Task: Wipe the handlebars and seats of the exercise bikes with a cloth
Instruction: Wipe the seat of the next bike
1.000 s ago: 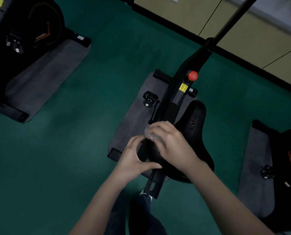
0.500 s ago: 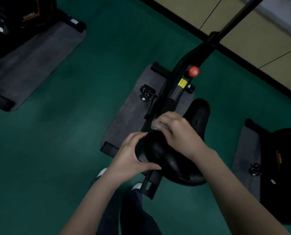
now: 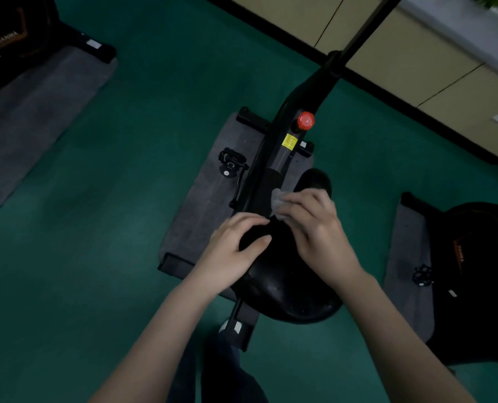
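A pale cloth [image 3: 278, 203] is pressed onto the narrow front of the black seat [image 3: 285, 274] by the right hand [image 3: 314, 225], fingers curled over it. The seat's left edge is gripped by the left hand [image 3: 233, 251]. Firm, overlapping strokes should probably be drawn from nose to wide rear, the seat being steadied throughout above the grey mat [image 3: 201, 205].

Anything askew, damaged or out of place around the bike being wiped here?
Nothing stands out. The bike sits on its grey mat. The left hand grips the black seat at its side while the right hand presses the grey cloth near its nose. The picture is dim, so fine damage would not show.
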The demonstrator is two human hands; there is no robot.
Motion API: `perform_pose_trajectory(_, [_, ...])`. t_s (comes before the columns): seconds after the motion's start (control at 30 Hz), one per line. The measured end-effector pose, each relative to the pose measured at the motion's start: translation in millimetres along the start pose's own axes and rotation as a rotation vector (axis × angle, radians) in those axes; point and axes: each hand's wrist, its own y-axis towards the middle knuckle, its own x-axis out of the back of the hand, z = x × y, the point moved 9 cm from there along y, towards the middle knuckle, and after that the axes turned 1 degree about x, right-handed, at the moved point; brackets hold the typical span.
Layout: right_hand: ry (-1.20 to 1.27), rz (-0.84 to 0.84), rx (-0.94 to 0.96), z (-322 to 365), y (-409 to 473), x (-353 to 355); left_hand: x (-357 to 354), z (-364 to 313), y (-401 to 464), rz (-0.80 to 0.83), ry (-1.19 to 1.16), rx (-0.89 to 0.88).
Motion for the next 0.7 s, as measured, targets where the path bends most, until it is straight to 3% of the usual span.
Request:
perform_pose_trajectory(0.17, [-0.107,0.027,0.048,-31,47,7,1,0,1,-0.019,0.018,-0.037])
perform_pose_trajectory(0.33, [0.192,-0.198,-0.423,-101,41,28,1,1,-1,-0.062,0.042,-0.04])
perform_pose_trajectory(0.43, [0.254,-0.283,-0.274,-65,18,29,3,-1,0,-0.086,0.018,-0.06])
perform_pose_trajectory(0.53, [0.267,-0.108,-0.035,-18,-5,5,3,-3,0,-0.097,-0.003,-0.081])
perform_pose_trajectory(0.7, [0.289,-0.094,-0.086,-23,-30,11,2,-3,0,-0.091,-0.024,-0.099])
